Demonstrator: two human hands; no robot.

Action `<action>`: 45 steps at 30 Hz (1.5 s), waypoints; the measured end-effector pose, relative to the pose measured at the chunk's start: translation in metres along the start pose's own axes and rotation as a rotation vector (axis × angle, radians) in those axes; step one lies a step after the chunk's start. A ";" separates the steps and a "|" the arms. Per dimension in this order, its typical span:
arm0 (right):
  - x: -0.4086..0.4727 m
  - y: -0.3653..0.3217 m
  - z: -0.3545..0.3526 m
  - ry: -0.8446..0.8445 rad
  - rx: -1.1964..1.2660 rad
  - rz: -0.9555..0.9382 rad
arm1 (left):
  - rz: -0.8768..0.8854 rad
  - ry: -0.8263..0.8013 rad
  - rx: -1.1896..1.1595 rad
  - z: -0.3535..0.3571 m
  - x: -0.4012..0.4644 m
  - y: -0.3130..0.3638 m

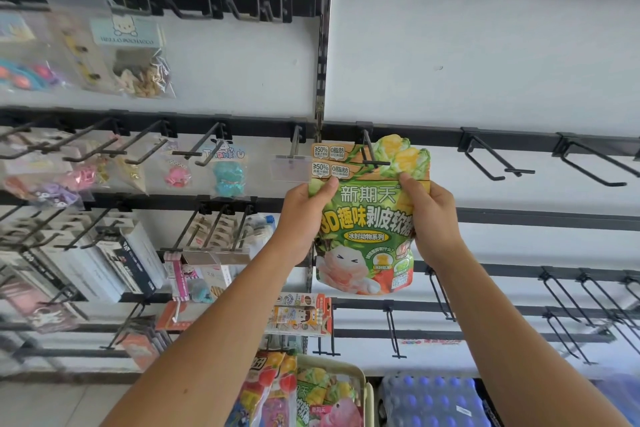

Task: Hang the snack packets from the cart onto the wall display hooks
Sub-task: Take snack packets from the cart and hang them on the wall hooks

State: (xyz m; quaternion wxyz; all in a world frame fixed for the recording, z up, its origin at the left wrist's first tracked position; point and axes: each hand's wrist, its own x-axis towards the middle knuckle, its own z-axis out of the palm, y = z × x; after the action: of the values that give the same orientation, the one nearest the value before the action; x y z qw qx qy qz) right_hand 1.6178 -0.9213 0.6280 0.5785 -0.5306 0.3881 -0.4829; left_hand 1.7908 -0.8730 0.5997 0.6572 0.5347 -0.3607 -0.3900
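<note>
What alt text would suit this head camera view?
Two hands, left and right, hold a green snack packet up to a black wall hook. More packets wait in a cart below.

Two bare forearms, no sleeves anywhere along their visible length, from lower frame edge up to wrists. No watch, bracelet or band at either wrist. Left hand [304, 215] and right hand [433, 215] ungloved, no rings on visible fingers. Thumbnails short, plain, unpainted. Smooth forearms, no marks or tattoos on the sides facing the camera. Nothing else of the body in view: no shoulders, torso or clothing.
</note>
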 end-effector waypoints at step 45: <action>0.012 -0.018 0.017 0.151 -0.159 0.215 | -0.197 0.186 -0.031 0.016 0.001 0.020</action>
State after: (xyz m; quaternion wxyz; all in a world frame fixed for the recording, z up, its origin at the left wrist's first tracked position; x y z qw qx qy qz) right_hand 1.6346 -0.9284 0.6487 0.5521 -0.4923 0.5220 -0.4246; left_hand 1.7797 -0.8779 0.6222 0.6545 0.5911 -0.2381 -0.4068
